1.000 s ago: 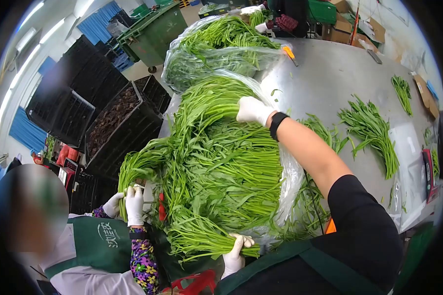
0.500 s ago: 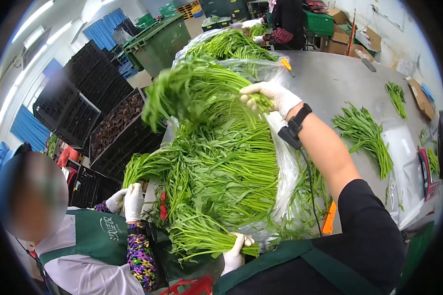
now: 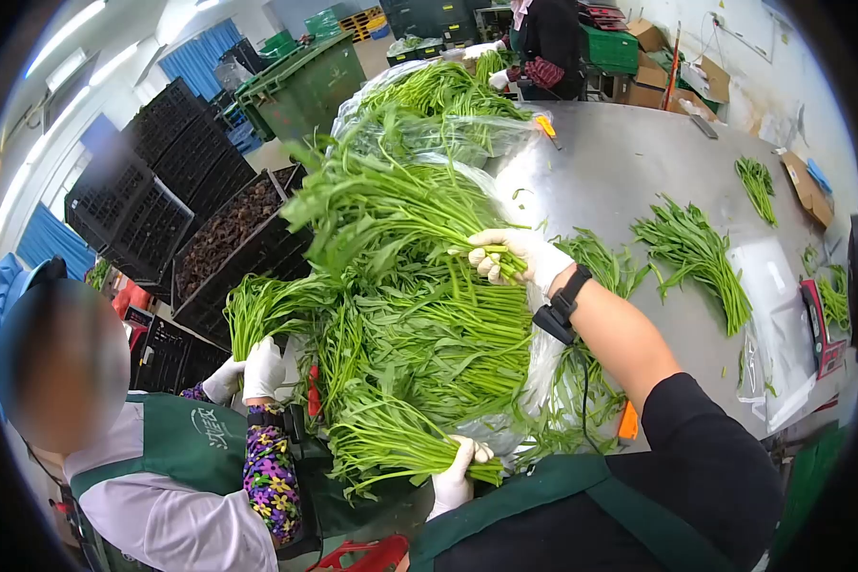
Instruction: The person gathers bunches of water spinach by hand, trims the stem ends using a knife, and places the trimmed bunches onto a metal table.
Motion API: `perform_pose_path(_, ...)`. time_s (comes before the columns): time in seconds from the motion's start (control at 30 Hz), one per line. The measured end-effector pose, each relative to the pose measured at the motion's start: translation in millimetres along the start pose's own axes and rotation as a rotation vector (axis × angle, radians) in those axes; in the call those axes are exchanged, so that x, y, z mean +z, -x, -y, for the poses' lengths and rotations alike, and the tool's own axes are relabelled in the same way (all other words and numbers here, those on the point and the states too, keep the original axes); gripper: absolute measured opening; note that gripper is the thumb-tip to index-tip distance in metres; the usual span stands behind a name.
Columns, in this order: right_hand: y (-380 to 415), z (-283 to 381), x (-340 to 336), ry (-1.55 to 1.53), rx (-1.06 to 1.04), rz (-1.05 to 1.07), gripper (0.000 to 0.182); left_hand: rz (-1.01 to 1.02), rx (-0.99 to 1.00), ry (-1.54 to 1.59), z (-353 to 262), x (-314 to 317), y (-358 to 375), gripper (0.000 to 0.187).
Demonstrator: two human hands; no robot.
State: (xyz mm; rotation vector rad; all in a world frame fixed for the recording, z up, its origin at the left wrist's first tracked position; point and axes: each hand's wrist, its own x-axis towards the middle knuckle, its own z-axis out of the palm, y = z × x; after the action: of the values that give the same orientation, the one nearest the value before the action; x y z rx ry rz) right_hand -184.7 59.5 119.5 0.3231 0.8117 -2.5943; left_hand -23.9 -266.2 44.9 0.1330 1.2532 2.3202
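My left hand (image 3: 458, 472), in a white glove, is closed around the stem ends of a bunch of leafy greens (image 3: 386, 439) near my body. Farther out, my right hand (image 3: 524, 257), also gloved, grips a second bunch of leafy greens (image 3: 391, 214) by its stems, the leaves pointing left. That bunch hangs over a large pile of long-stemmed leafy greens (image 3: 439, 343) lying on clear plastic sheeting (image 3: 548, 367). A black strap with a small device (image 3: 562, 305) is around my right wrist, with a cable running down from it.
At left, a co-worker's gloved hands (image 3: 248, 372) hold another bunch. Smaller bunches (image 3: 701, 257) lie on the metal table (image 3: 620, 153), near a plastic bag (image 3: 782, 324) and a red scale (image 3: 820, 324). An orange-handled tool (image 3: 546, 129) is beyond. Black crates (image 3: 234, 229) stand left.
My right hand has come down and toward me with its bunch, now lower over the pile. My left hand stays nearly in place. The co-worker's bunch has shifted slightly left and the far person has moved.
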Motion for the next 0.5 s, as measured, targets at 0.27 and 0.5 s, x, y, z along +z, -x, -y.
perform_pose_path(0.27,85,-35,47,-0.056,-0.033,0.251,0.040,-0.032,0.093,-0.005,-18,6,-13,0.009)
perform_pose_path(0.5,127,-116,34,0.079,0.063,-0.027,0.038,-0.015,0.099,-0.020,-17,9,-21,0.009)
